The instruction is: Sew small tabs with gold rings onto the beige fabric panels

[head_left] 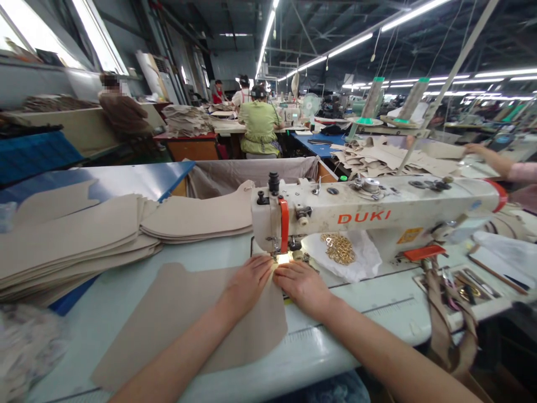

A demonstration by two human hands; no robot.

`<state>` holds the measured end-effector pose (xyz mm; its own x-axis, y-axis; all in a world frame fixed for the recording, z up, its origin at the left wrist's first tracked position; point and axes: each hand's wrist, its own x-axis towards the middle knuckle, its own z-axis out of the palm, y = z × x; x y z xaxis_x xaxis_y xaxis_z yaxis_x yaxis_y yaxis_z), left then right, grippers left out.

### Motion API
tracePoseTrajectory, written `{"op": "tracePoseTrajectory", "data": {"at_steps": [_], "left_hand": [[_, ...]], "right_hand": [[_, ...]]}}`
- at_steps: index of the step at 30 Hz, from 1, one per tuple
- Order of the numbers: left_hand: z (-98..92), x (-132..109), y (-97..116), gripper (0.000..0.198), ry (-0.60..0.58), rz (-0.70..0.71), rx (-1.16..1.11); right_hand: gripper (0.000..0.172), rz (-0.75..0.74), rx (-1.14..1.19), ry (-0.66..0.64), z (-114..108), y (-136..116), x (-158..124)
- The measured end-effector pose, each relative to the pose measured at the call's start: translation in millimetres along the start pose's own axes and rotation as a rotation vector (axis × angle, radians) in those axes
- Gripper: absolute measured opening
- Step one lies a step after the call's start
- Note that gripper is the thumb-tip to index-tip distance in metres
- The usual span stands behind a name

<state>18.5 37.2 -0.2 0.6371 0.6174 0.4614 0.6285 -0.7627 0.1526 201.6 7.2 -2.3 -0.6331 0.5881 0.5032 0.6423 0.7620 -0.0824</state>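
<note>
A flat beige fabric panel (176,319) lies on the pale table of the sewing machine (310,212), with its far right edge at the lit needle area. My left hand (251,277) rests on that panel just left of the needle, fingers stretched out and flat. Close on the other side, my right hand (302,285) lies with its fingers extended at the panel's edge, the fingertips of both hands nearly meeting. Small parts under the fingertips are hidden. Behind my right hand, gold-coloured metal rings (339,248) sit on a white plastic bag (364,263).
Stacked beige panels (71,240) cover the left side, with more panels (201,215) behind. At right, beige straps (447,319) hang over the table edge beside a tray (474,288) of small tools. Thread cones (371,101) stand behind the machine. Other people work nearby.
</note>
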Motion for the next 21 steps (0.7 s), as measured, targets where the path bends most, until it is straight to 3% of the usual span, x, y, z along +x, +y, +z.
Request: {"op": "tracePoseTrajectory", "data": {"at_steps": [12,21], "left_hand": [[-4.7,-1.2,5.9,0.033,-0.115,0.056,0.144],[0.0,-2.0,2.3,0.031,-0.068,0.048,0.110]], "right_hand": [[0.006,-0.016,0.002,-0.094,-5.3,-1.0,4.7],[0.007,0.000,-0.010,-0.150,-5.8,-1.3,7.7]]}}
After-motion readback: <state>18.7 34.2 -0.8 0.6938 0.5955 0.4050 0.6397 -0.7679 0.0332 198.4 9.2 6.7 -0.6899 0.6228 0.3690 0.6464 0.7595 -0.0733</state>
